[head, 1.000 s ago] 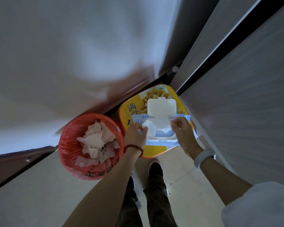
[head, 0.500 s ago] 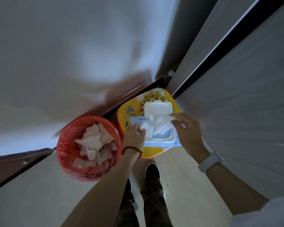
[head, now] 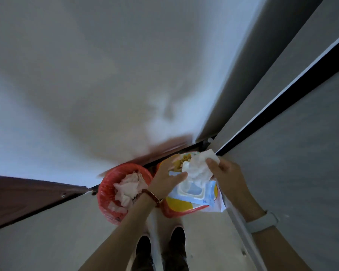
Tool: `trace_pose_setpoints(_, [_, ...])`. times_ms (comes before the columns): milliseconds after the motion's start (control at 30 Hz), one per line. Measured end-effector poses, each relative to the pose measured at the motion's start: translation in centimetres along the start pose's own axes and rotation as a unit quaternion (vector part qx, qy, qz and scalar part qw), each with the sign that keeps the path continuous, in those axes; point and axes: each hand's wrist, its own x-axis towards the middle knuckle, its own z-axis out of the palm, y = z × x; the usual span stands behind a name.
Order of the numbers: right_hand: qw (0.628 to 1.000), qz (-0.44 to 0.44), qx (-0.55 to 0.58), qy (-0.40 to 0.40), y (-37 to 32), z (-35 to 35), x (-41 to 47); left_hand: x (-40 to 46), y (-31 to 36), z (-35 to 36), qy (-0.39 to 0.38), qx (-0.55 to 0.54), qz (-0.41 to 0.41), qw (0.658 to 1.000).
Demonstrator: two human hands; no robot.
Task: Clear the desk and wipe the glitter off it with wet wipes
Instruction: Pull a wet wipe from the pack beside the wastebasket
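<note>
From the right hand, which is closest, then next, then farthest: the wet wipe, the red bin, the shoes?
1. Wet wipe: pinched in the right hand.
2. Red bin: off to the left, beyond the left hand.
3. Shoes: below, on the floor.

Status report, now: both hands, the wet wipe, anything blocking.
Right hand grips wet wipe, nearly out of the pack. Left hand flat on pack, steadying. Red bin beside it holds used wipes. Nothing blocking.
</note>
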Motion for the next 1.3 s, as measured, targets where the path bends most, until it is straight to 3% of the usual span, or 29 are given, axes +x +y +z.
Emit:
trace_pose_setpoints(133, [0.989,-0.075,-0.004,-0.124,-8.2,1.5,-4.2,-7.7,5.6,-5.4,-0.003,0.002,0.070,0.998])
trace_pose_setpoints(300, [0.950,-0.207,-0.063,-0.223,-16.2,7.4,-10.0,-17.5,8.0,-12.1,0.154,-0.084,0.107,0.979])
trace_pose_setpoints(433, [0.892,-0.293,-0.103,-0.329,-19.2,14.4,-16.3,-26.8,7.0,-17.3,0.223,-0.050,0.146,0.963])
trace_pose_setpoints(533, [0.850,-0.365,-0.143,-0.352,-20.4,20.1,-22.6,-35.3,3.9,-20.5,0.338,-0.040,0.145,0.929])
trace_pose_setpoints(633, [0.819,-0.385,-0.155,-0.396,-20.1,25.8,-29.9,-45.1,-0.3,-22.6,0.438,-0.073,0.130,0.886])
trace_pose_setpoints(767, [0.744,-0.395,-0.137,-0.521,-17.5,33.2,-40.6,-58.2,-6.4,-24.0,0.553,-0.113,0.100,0.819])
trace_pose_setpoints(867, [0.657,-0.393,-0.134,-0.629,-15.0,38.1,-48.6,-67.0,-10.5,-23.9,0.639,-0.107,0.062,0.759])
trace_pose_setpoints(1033, [0.553,-0.276,-0.191,-0.763,-10.1,44.0,-60.6,-78.9,-16.3,-21.7,0.762,-0.106,-0.019,0.639])
trace_pose_setpoints(1100, [0.508,-0.264,-0.199,-0.795,-8.4,45.7,-65.0,-82.8,-18.3,-20.6,0.807,-0.106,-0.055,0.579])
trace_pose_setpoints(1200, [0.456,-0.314,-0.216,-0.804,-6.6,48.5,-71.3,-88.5,-21.7,-18.4,0.853,-0.096,-0.115,0.500])
trace_pose_setpoints(1300, [0.425,-0.325,-0.198,-0.821,-5.5,51.4,-77.4,-93.4,-25.1,-16.2,0.858,-0.119,-0.141,0.479])
